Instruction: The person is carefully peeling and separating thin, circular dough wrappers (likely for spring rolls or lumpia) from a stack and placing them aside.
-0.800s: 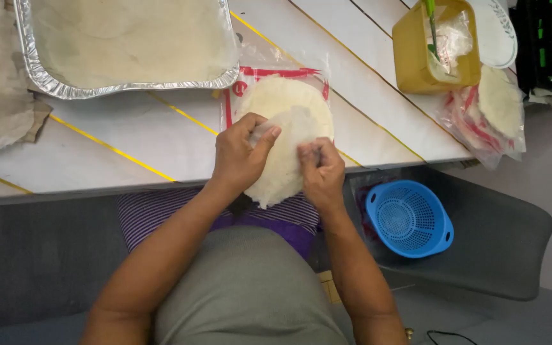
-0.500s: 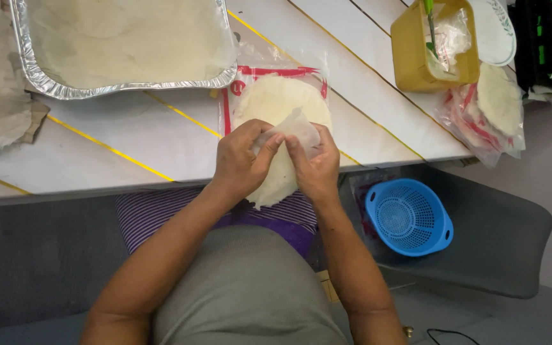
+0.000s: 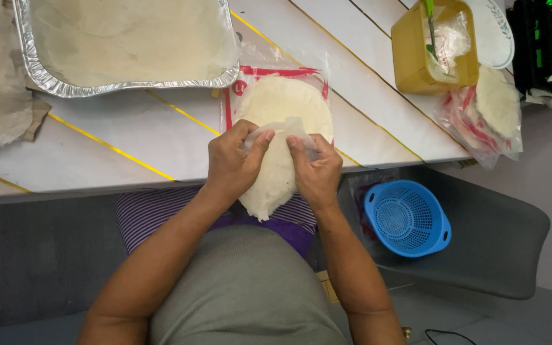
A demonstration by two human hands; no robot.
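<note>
While both hands, left hand (image 3: 234,163) and right hand (image 3: 317,169), pinch thin wrapper (image 3: 275,172) over bench (image 3: 129,140) edge: uneven pull likely tears sheet, or it drops onto lap

A pale, round flatbread (image 3: 275,182) (thin, floppy) hangs over the table edge, its top folded.

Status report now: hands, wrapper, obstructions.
Left hand and right hand pinch thin round wrapper. Wrapper hangs off table edge, over open pack. Nothing in way.
</note>
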